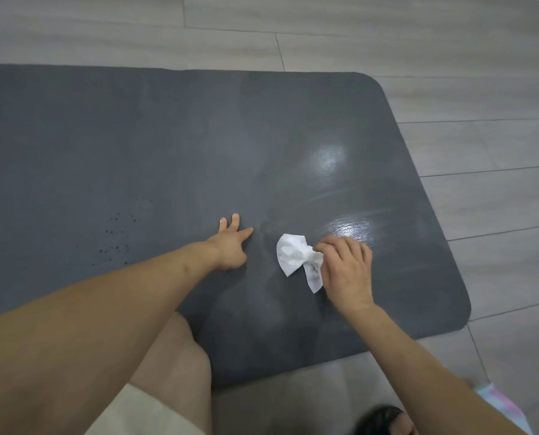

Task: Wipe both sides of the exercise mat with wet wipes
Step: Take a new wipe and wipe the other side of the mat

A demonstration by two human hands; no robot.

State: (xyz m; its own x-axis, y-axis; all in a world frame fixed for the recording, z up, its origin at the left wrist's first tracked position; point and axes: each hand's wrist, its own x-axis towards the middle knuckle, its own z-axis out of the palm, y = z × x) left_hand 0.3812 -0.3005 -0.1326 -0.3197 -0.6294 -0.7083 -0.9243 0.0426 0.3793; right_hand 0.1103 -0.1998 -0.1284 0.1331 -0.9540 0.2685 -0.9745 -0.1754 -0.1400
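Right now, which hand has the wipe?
The right hand: its fingers pinch the crumpled white wipe on the grey mat. The left hand only rests flat on the mat, holding nothing.

Exercise mat (167, 146): dark grey, rubber or foam by the look, matt with fine grain where dry; wet streaked gloss patches on the right half, dark droplet speckles on the left. Wet wipe (296, 257): white, thin non-woven sheet, crumpled, soft. Floor (450, 42): pale grey wood-grain planks, low sheen, probably laminate. Shorts (142, 412): cream woven cloth, matt.
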